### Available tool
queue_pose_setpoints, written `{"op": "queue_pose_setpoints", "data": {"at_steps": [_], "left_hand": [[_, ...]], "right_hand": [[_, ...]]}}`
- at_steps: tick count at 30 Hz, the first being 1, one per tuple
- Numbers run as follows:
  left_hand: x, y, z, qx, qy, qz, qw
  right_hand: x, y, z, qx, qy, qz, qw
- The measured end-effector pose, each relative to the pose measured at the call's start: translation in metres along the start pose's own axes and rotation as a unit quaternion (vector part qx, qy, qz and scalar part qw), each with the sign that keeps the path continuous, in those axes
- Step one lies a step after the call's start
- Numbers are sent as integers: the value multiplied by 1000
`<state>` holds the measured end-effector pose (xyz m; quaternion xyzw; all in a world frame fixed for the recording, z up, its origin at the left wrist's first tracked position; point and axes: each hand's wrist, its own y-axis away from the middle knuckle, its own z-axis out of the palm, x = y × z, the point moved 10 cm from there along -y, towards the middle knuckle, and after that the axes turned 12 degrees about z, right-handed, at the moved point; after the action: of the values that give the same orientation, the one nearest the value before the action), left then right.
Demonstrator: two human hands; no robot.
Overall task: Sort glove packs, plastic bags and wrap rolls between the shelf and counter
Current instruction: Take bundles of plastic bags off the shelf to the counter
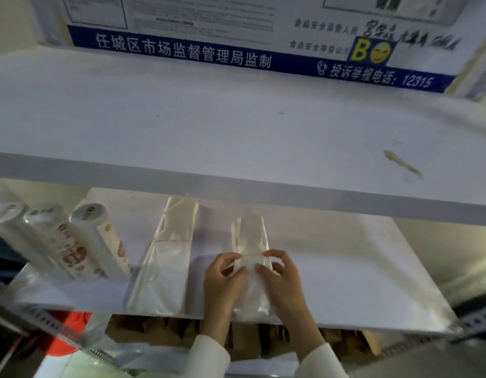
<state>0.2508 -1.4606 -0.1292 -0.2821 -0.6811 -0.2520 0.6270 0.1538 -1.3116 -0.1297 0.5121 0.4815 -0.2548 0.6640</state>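
A bundle of clear plastic bags (251, 236), bound by a rubber band, lies on the lower white shelf (345, 268). My left hand (222, 282) and my right hand (280, 279) both pinch it near the band, one on each side. A second, larger bundle of clear plastic bags (165, 257) lies flat to its left. Three wrap rolls (72, 241) with printed labels lie side by side at the shelf's left end.
The upper white shelf (236, 126) spans the view above, with a small scrap (403, 163) on its right. A blue-banded notice (209, 53) hangs on the wall behind. Brown paper bags (181, 334) sit under the lower shelf; something orange (70, 331) shows at lower left.
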Motion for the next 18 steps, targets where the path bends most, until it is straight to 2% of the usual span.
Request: {"op": "queue_pose_setpoints", "data": {"at_steps": [5, 9, 18], "left_hand": [[14, 15, 36, -13, 53, 0, 999], [20, 35, 82, -54, 115, -16, 992], [30, 116, 197, -144, 95, -19, 985]], "right_hand": [[-9, 24, -47, 8, -35, -17, 999], [-10, 41, -89, 9, -45, -22, 999], [7, 92, -233, 25, -5, -6, 1000]]}}
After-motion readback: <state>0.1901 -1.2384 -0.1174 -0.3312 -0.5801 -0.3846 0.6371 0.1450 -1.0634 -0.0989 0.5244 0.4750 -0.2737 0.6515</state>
